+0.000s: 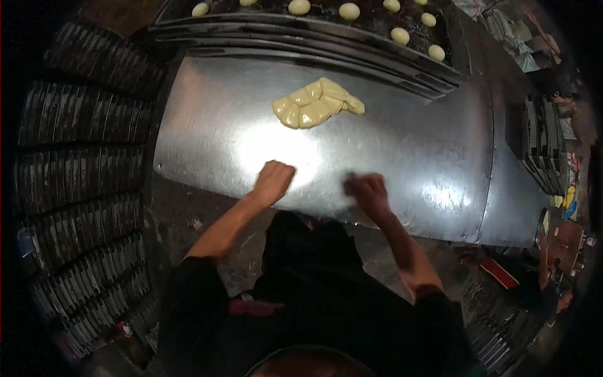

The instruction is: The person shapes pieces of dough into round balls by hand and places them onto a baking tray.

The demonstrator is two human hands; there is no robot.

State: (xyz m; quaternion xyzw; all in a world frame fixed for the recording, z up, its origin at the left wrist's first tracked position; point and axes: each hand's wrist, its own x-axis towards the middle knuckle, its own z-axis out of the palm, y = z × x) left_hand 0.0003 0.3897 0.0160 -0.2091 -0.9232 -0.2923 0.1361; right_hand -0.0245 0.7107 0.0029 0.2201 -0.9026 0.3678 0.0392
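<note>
A flattened slab of glossy pale-yellow dough (308, 105), divided by cut lines into several pieces, lies on the metal table (402, 144), beyond both hands. Over the near part of the tabletop is my left hand (274, 182), its fingers curled in; whatever may be beneath or inside them is hidden. My right hand (370, 191) hovers near the table's front edge, also with bent fingers. Motion blurs its inner side, and a dark patch there cannot be made out. Both hands are apart from the dough slab.
Stacked dark trays (326, 30) stand along the table's far side; round dough balls (349, 11) sit on the top one. More tray stacks (78, 169) line the left, and another stack (544, 144) stands at right. A co-worker (541, 286) is at the lower right.
</note>
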